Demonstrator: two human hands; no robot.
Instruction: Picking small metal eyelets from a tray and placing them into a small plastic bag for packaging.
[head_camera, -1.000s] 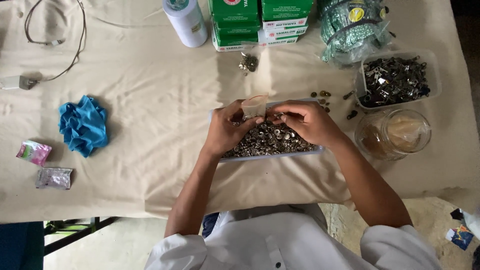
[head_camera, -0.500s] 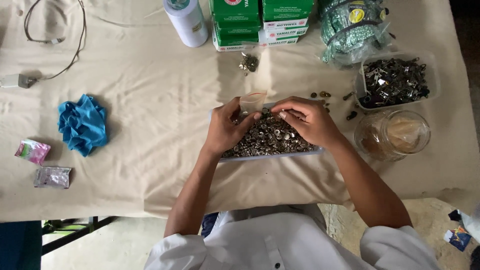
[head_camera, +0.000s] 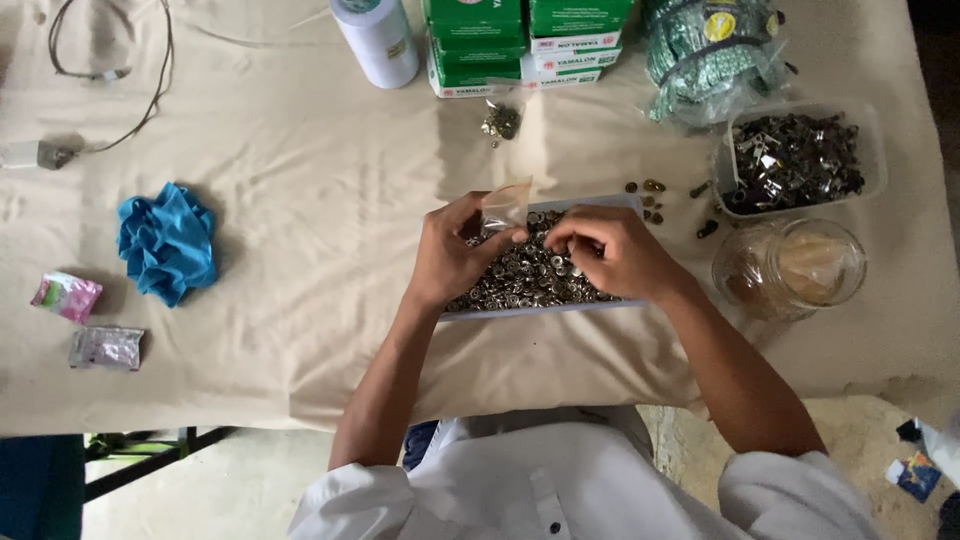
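Left hand (head_camera: 450, 255) pinches a small clear bag (head_camera: 505, 205) open above the tray (head_camera: 540, 310) of metal snaps (head_camera: 530, 280); right hand (head_camera: 610, 250) fingers are pressed together, picking snaps. Filling step; next needs a steady drop into the bag's mouth.

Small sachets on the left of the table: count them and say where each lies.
2. A pink and green sachet lies near the table's left edge, below and left of the blue cloth. A silvery sachet lies just below it. Others may be out of view.
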